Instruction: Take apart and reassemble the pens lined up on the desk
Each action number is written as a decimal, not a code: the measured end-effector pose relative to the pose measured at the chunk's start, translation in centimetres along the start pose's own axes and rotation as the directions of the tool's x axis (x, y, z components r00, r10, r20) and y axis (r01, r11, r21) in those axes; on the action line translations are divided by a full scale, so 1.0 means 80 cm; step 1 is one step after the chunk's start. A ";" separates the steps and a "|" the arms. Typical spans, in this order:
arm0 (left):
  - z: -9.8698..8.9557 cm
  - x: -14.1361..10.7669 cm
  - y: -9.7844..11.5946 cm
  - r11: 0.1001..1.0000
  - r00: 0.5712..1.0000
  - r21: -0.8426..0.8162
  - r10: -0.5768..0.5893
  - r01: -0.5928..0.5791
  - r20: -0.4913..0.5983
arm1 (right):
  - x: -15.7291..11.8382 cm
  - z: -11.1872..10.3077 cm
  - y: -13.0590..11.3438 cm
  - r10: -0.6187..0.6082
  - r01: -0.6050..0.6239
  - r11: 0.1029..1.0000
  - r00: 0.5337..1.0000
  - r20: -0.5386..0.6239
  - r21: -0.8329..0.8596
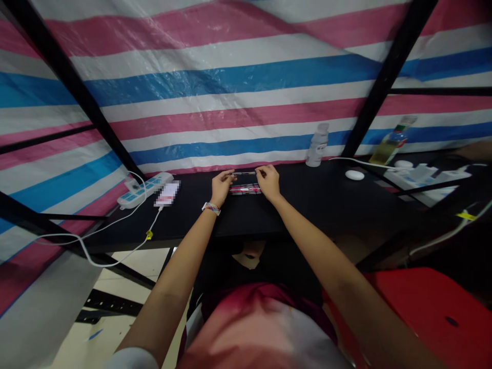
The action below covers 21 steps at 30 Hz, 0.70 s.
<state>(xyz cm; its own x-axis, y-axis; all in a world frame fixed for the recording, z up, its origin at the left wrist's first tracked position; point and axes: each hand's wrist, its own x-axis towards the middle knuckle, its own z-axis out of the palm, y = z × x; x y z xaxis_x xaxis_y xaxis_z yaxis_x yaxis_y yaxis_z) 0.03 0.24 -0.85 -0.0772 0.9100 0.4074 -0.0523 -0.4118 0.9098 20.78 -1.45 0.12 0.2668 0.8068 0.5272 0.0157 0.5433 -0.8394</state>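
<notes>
A thin pen (244, 173) stretches level between my two hands, above the black table (184, 220). My left hand (222, 187), with a woven band at its wrist, pinches the pen's left end. At the other end the fingertips of my right hand (268, 180) are closed on it. Just below, on the tabletop between the hands, several pens (245, 189) with clear and pink-red parts lie side by side. Their fine details are too small to make out.
On the left lie a power strip (154, 183), a phone (168, 193) and a white cable (92, 264). A bottle (317, 146), a white rounded case (354, 175), a yellow-liquid bottle (390, 143) and another power strip (430, 182) are right. A red stool (434, 307) stands lower right.
</notes>
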 end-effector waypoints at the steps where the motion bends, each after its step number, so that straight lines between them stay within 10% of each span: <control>1: 0.000 0.002 -0.003 1.000 1.000 0.009 -0.007 0.007 -0.008 | 0.000 0.000 0.003 0.012 -0.011 1.000 0.999 0.046 -0.013; 21: -0.002 -0.007 0.000 0.796 0.999 0.603 -0.048 0.039 -0.002 | 0.003 -0.005 0.034 0.086 0.120 0.770 0.954 0.288 -0.626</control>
<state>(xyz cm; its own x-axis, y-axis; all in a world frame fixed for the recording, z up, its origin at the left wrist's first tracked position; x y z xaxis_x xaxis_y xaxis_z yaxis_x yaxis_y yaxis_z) -0.06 -0.23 -1.10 -0.0761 0.9286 0.3632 0.5562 -0.2628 0.7884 21.23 0.10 -2.07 -0.0222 0.8831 0.4687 0.6476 0.3698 -0.6662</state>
